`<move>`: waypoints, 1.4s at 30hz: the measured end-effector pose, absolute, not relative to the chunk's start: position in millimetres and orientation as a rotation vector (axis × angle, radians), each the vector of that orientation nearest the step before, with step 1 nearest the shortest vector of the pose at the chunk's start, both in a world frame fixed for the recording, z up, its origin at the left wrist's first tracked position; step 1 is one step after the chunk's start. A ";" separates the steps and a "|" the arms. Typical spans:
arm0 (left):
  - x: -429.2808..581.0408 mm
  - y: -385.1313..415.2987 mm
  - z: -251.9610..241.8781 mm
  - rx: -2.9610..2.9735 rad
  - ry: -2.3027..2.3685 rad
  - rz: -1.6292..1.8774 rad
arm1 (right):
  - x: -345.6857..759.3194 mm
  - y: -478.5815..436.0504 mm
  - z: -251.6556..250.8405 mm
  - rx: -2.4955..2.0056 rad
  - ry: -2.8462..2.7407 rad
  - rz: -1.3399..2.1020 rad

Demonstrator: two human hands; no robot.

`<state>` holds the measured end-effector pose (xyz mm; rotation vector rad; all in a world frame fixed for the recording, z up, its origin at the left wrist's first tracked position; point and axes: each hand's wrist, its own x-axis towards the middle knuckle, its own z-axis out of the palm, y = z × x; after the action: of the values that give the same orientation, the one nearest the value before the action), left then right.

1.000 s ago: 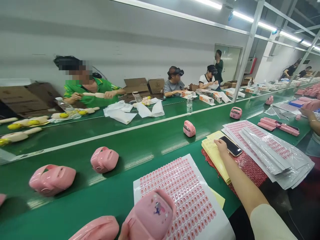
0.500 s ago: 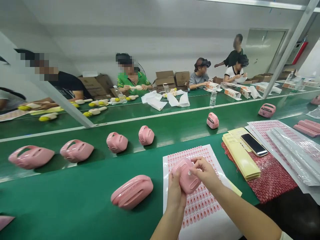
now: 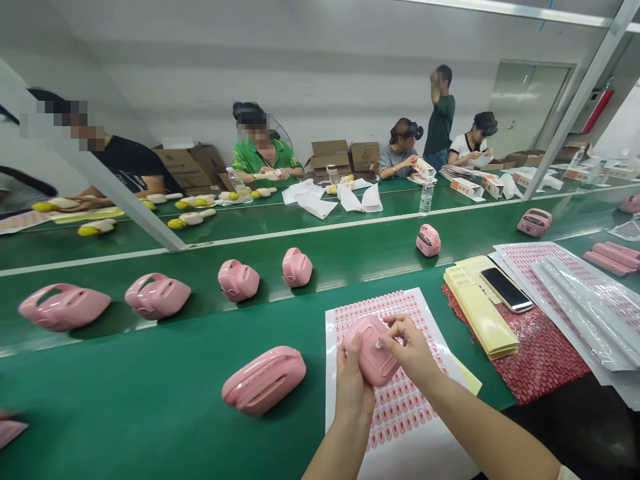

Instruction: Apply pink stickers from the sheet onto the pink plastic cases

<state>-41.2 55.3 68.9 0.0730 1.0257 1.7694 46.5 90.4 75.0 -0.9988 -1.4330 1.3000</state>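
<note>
A rounded pink plastic device [image 3: 369, 363] is in my left hand [image 3: 353, 387], whose fingers and thumb wrap its left and lower sides. My right hand [image 3: 407, 347] is closed at the device's upper right, with its thumb against the broad face and a finger at the upper corner. A small white spot shows at the thumb tip; I cannot tell what it is. Under both hands lies a white sheet of oval pink-and-red stickers [image 3: 395, 427]. Left of the sheet, another pink device [image 3: 264, 380] rests on its side on the green tabletop [image 3: 150, 407].
Several pink devices [image 3: 157, 295] stand along the green belt [image 3: 350, 257]. At right lie folded yellow paper [image 3: 480, 313], a phone [image 3: 507, 290], red bubble wrap [image 3: 545, 360] and plastic-covered sheets [image 3: 585, 313]. Co-workers sit across, behind a slanted metal post [image 3: 125, 193]. A bottle [image 3: 426, 198] stands opposite.
The pink devices on the belt have shifted slightly right. A standing person at the back has moved left and raised a hand. My hands keep nearly the same hold.
</note>
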 end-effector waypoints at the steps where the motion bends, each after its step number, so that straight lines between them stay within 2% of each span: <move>1: -41.0 55.6 69.2 0.068 1.023 1.771 | 46.2 89.4 74.2 -1.001 -1.460 1.245; 9: -38.5 57.3 68.5 0.057 1.021 1.780 | 45.6 83.3 61.4 -0.890 -1.730 0.589; 11: -38.1 56.6 67.5 0.060 1.018 1.781 | 45.7 84.0 60.3 -0.883 -1.723 0.621; 17: -37.3 56.4 64.1 0.120 1.035 1.822 | 48.7 88.3 64.0 -0.959 -1.515 1.042; 22: -35.1 58.2 61.9 0.075 1.084 1.811 | 53.4 90.1 66.4 -0.948 -1.511 1.069; 28: -32.6 56.5 62.7 0.045 1.152 1.833 | 53.7 91.6 64.2 -1.001 -1.705 0.915; 34: -34.2 58.1 60.8 0.033 1.103 1.840 | 52.2 69.4 63.3 -0.760 -1.873 0.387; 36: -37.1 57.8 63.0 -0.003 1.082 1.812 | 60.0 72.3 67.0 -0.736 -1.860 0.304; 39: -45.8 53.5 68.1 -0.081 1.004 1.732 | 92.1 110.5 74.3 -1.035 -1.652 0.373; 42: -59.2 44.7 67.3 -0.174 0.919 1.636 | 145.5 172.0 76.7 -1.525 -1.330 0.512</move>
<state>-59.2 44.7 67.3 -0.1745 0.9195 1.6361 145.5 172.0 76.7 -1.5251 -1.3295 0.5116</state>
